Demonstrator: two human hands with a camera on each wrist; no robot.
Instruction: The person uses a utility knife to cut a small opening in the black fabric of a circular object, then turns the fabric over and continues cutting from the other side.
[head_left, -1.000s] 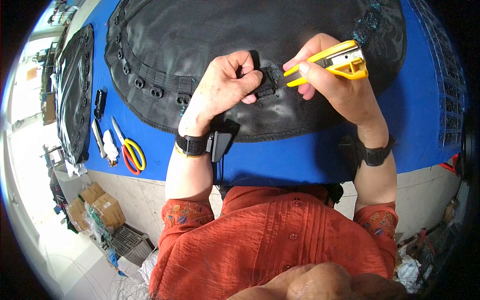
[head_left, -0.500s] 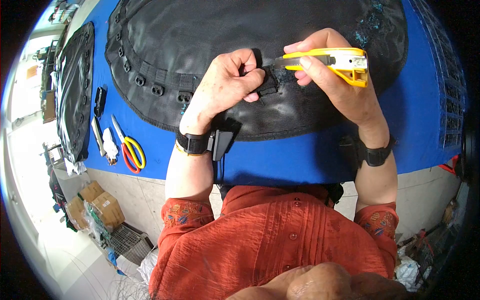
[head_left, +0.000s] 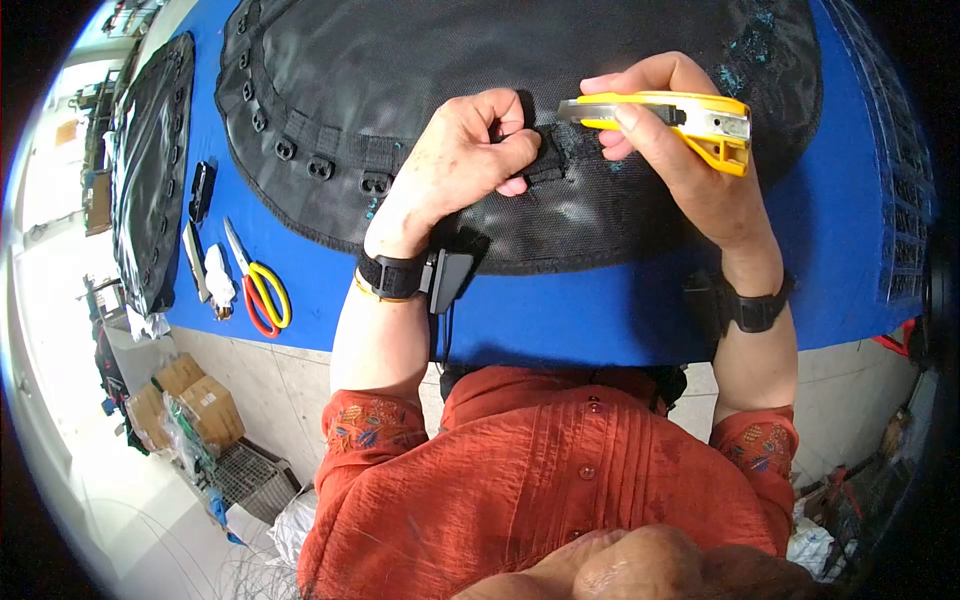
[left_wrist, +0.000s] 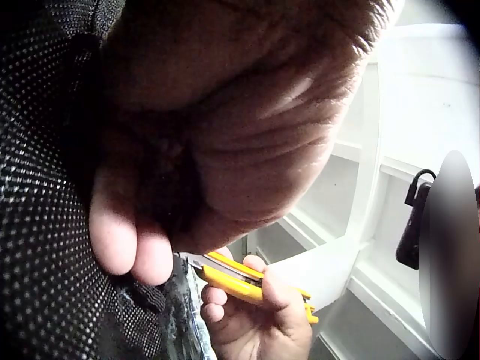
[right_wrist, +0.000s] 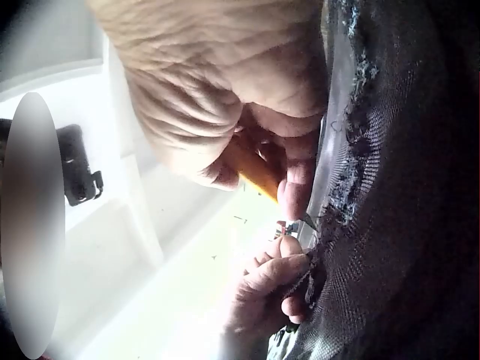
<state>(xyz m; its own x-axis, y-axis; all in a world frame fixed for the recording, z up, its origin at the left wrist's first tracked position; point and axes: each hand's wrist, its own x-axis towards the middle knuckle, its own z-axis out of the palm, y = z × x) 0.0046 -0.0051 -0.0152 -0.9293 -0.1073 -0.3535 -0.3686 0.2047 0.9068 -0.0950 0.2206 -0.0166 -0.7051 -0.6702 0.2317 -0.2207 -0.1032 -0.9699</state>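
My left hand (head_left: 455,160) pinches the end of a black webbing strap (head_left: 547,165) between thumb and curled fingers, low against a large black mesh sheet (head_left: 400,70). To the right, my right hand (head_left: 690,165) grips a yellow utility knife (head_left: 712,104), its blade out and pointing left toward the strap. In the left wrist view the knife's blade tip (left_wrist: 189,259) shows just beyond the left fingers. Frayed bluish threads (right_wrist: 349,176) run along the fabric beside the right hand in the right wrist view.
Black plastic fittings (head_left: 320,167) line the sheet's curved edge. On the blue table (head_left: 330,300) at left lie scissors (head_left: 265,297) with red and yellow handles, a slim cutter (head_left: 195,262) and a black object (head_left: 202,190). Another black sheet (head_left: 150,190) lies farther left.
The knife has swung from a downward slant at the strap to nearly level, its blade drawn up off the strap's end. My left hand keeps its pinch.
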